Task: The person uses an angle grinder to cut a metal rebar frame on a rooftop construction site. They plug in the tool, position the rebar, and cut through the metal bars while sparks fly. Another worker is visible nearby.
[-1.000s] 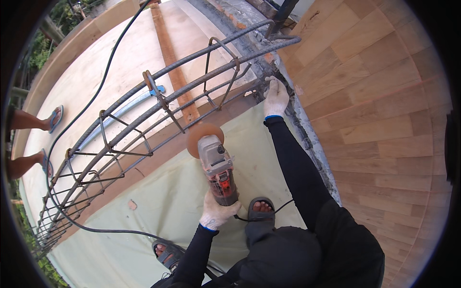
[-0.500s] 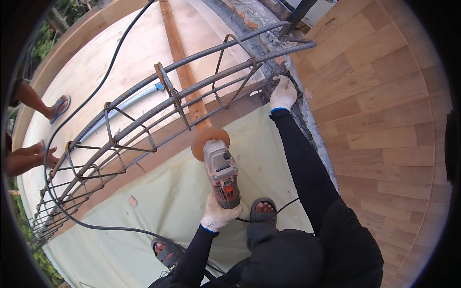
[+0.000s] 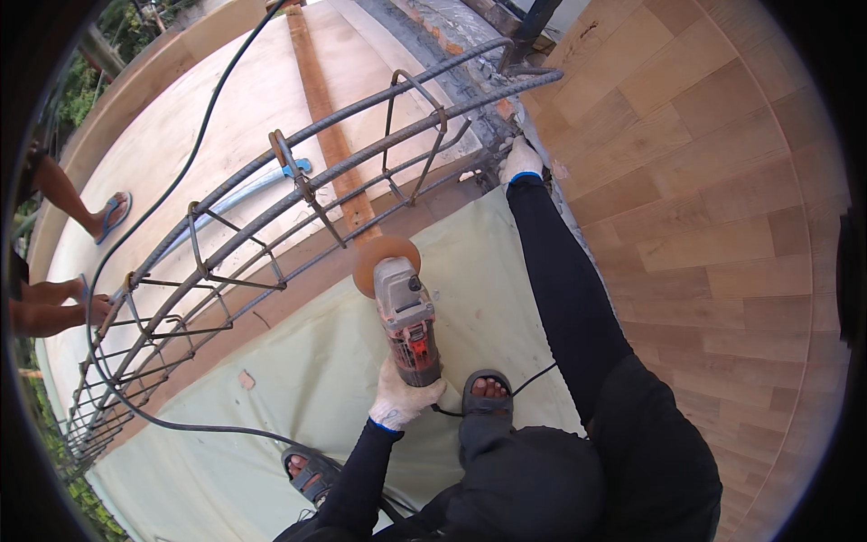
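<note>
My left hand [image 3: 405, 394], in a white knit glove, is shut on the lower body of an angle grinder [image 3: 411, 334], which points forward with a round rust-coloured disc [image 3: 368, 269]. My right hand [image 3: 519, 161], also gloved, reaches to the broken concrete edge [image 3: 571, 235] just right of the rebar cage; its fingers are curled into the gap, and what they hold is hidden. The curved cage [image 3: 244, 237] of ribbed bars and stirrups runs from upper right to lower left, ahead of the grinder. Pale green sheeting [image 3: 470, 271] lies under the grinder and my sandalled feet.
A co-worker's legs [image 3: 68, 199] and hand [image 3: 97, 312] are at the left, by the cage. Beyond it lie pale plywood [image 3: 235, 99], a wooden batten [image 3: 321, 108] and a silver bar with a blue end [image 3: 217, 208]. A black cable [image 3: 199, 144] crosses leftward. Wood-patterned flooring [image 3: 704, 226] fills the right.
My right hand has reached slightly farther forward into the gap, fingers more bent. The co-worker's hand has come down to the cage's left part. My left hand still holds the grinder.
</note>
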Motion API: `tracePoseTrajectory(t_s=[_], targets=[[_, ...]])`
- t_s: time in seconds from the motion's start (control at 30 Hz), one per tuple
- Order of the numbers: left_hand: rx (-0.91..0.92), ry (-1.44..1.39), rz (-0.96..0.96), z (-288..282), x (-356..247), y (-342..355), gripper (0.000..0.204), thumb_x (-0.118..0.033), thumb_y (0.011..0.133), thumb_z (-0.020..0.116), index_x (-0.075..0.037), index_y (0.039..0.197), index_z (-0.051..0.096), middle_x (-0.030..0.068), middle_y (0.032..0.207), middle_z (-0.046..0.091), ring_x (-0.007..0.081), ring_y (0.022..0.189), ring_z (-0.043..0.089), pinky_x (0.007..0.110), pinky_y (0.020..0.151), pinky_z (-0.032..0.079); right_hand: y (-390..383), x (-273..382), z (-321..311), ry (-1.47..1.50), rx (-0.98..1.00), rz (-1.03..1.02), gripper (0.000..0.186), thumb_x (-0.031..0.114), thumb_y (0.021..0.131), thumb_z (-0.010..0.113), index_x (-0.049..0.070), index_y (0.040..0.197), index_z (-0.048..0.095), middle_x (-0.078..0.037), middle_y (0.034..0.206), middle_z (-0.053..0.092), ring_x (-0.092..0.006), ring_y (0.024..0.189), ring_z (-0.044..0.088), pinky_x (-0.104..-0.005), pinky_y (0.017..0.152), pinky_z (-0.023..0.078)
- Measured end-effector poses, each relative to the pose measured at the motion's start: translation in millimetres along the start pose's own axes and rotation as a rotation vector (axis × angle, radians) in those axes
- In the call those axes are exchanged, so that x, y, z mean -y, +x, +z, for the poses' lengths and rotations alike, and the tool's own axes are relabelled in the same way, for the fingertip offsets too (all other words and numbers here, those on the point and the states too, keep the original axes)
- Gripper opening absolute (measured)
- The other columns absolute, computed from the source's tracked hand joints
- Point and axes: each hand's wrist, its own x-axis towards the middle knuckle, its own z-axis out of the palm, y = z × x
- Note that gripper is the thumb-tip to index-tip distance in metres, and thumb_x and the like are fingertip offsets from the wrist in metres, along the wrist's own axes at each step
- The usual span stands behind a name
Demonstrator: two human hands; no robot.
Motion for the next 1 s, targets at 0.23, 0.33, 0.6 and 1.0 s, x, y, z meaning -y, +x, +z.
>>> tracePoseTrajectory(t_s=[0.23, 0.33, 0.6, 1.0], targets=[[0.019, 0.044, 0.006, -5.2, -3.7, 1.5, 0.047, -0.014, 0.077, 0.089, -0.001, 0.118, 0.069, 0.0069, 0.104, 0.080, 0.0175, 0.095, 0.078, 0.037, 0.090, 0.064, -29.3, -37.0, -8.1, 0.318, -0.048, 0.561, 0.024, 0.034, 0.112, 0.061, 0.013, 0.105, 0.068, -0.001, 0.073, 0.055, -0.0130, 0.049, 0.040, -0.0321, 0.043, 0.025], [0.027, -0.002, -0.006, -0.2, -11.7, -0.6, 0.047, -0.015, 0.077, 0.088, -0.001, 0.118, 0.069, 0.0071, 0.104, 0.080, 0.0174, 0.095, 0.078, 0.036, 0.090, 0.064, -78.6, -51.6, -36.2, 0.325, -0.048, 0.198, 0.027, 0.034, 0.111, 0.069, 0.009, 0.103, 0.071, -0.001, 0.077, 0.055, -0.0126, 0.055, 0.043, -0.0341, 0.044, 0.028], [0.022, 0.030, -0.030, 7.1, -20.3, 1.9, 0.046, -0.016, 0.075, 0.085, -0.002, 0.116, 0.071, 0.0057, 0.101, 0.077, 0.0177, 0.095, 0.075, 0.037, 0.090, 0.062, -173.5, -25.3, -101.6, -0.550, 0.033, -0.104, 0.050, 0.035, 0.105, 0.072, -0.009, 0.126, 0.076, -0.019, 0.111, 0.081, -0.0296, 0.101, 0.076, -0.0428, 0.091, 0.056], [0.129, -0.043, -0.042, 29.8, -30.4, 33.9, 0.048, -0.012, 0.080, 0.087, -0.001, 0.123, 0.068, 0.0072, 0.109, 0.077, 0.0171, 0.099, 0.076, 0.036, 0.089, 0.064, -232.7, -56.3, -203.3, -1.081, 0.017, 0.040, 0.046, 0.040, 0.089, 0.089, 0.003, 0.115, 0.081, -0.021, 0.107, 0.082, -0.0386, 0.103, 0.079, -0.0476, 0.091, 0.060]])
